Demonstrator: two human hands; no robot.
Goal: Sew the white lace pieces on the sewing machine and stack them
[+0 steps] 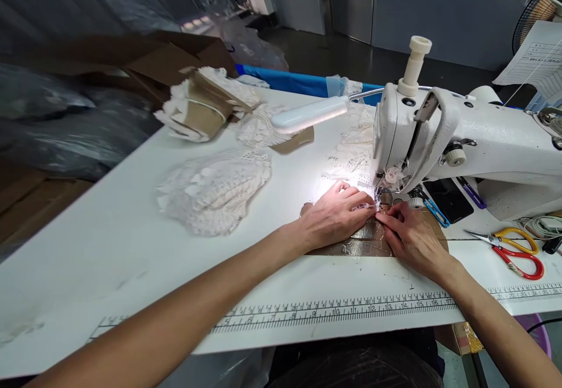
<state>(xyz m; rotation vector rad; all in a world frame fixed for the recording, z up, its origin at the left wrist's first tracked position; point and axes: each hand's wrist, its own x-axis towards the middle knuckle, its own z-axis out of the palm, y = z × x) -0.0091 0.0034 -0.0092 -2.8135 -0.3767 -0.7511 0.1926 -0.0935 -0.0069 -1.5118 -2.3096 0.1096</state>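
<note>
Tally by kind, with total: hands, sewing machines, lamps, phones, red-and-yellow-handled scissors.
Hands (left hand, right hand): 2
Sewing machine: 1
Lamp: 1
Phone: 1
Red-and-yellow-handled scissors: 1
Total: 6

The table-edge ruler (325,313) reads 8, 9, 10, 12, 13

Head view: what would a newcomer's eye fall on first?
The white sewing machine at right, a bright glow by its left end. Then the left hand and right hand, close together there. Then the scissors to their right and gauzy white lace to their left.
</note>
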